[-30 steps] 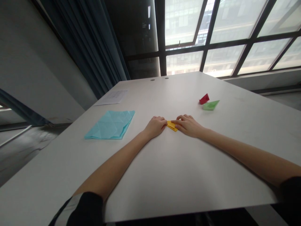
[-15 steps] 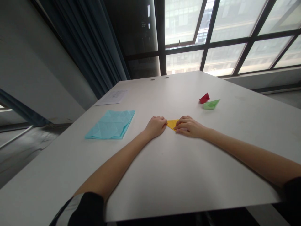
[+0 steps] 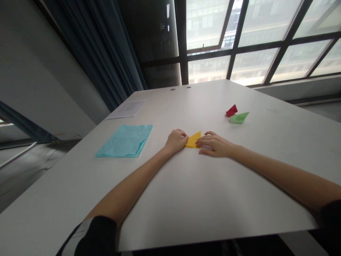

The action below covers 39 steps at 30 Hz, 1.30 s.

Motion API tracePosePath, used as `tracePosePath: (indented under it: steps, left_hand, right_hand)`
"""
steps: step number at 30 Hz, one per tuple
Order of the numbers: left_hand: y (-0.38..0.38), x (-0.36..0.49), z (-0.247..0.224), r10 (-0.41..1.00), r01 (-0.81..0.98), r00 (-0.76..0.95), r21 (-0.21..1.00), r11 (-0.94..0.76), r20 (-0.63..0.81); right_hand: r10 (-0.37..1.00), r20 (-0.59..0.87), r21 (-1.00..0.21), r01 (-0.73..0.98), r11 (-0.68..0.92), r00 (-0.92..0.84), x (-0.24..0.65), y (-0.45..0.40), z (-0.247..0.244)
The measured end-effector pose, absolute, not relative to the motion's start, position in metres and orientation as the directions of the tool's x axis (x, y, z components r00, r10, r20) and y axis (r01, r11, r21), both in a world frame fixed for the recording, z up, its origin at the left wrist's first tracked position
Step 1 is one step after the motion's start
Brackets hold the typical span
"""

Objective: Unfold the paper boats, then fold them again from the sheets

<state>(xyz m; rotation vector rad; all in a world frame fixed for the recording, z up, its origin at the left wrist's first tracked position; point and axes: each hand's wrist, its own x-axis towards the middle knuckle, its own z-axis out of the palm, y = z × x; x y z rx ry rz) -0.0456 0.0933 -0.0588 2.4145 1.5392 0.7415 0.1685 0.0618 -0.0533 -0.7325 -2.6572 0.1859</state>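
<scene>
A small folded sheet of yellow paper (image 3: 192, 140) lies on the white table between my two hands, with one pointed corner at its far side. My left hand (image 3: 177, 140) is closed, its thumb and fingers pinching the paper's left end. From the right, my right hand (image 3: 214, 144) reaches over the opposite end with its fingers apart. Some of its fingertips rest on the yellow paper and cover part of it, while the thumb sits lower, on the table side.
Left of my arms lies a larger folded light-blue sheet (image 3: 125, 141). Behind it is a printed white page (image 3: 126, 110). A red folded paper piece (image 3: 231, 111) and a green folded paper piece (image 3: 239, 117) stand together at the right. The white table (image 3: 186, 199) ends near my body.
The yellow paper has turned, and its pointed corner now shows at the far side. More of it is visible. My right fingers have spread a little; my left hand has shifted slightly left.
</scene>
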Motion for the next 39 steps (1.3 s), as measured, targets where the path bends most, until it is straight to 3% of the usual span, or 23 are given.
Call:
tracePosePath:
  steps: [5,12,18,22,29,32,39]
  left_hand:
    - [0.096,-0.044,-0.058,0.946,0.709,0.264,0.628,-0.322,0.186]
    - [0.097,-0.038,-0.061,0.975,0.409,0.214,0.9,-0.151,0.067]
    - [0.088,-0.028,-0.053,0.995,0.143,0.068,0.986,-0.084,0.075]
    - [0.083,-0.024,-0.049,0.988,0.018,0.116,0.994,-0.109,0.106]
    - [0.079,-0.022,-0.052,0.938,0.104,0.205,0.947,-0.304,0.279]
    - [0.076,-0.02,-0.049,0.941,0.078,0.202,0.953,-0.293,0.272]
    - [0.072,-0.019,-0.047,0.946,-0.04,0.225,0.972,-0.23,0.233]
  right_hand:
    - [0.519,0.31,-0.212,0.474,0.854,-0.796,0.168,0.061,-0.053]
    - [0.533,0.381,-0.119,0.532,0.839,-0.755,0.167,0.063,-0.056]
    - [0.565,0.464,-0.077,0.605,0.793,-0.682,0.163,0.066,-0.057]
    - [0.626,0.514,-0.22,0.615,0.757,-0.587,0.158,0.066,-0.057]
    - [0.859,0.429,-0.673,0.534,0.511,-0.281,0.145,0.06,-0.051]
    - [0.862,0.434,-0.722,0.471,0.506,-0.262,0.142,0.057,-0.047]
    - [0.853,0.464,-0.712,0.472,0.52,-0.241,0.142,0.059,-0.052]
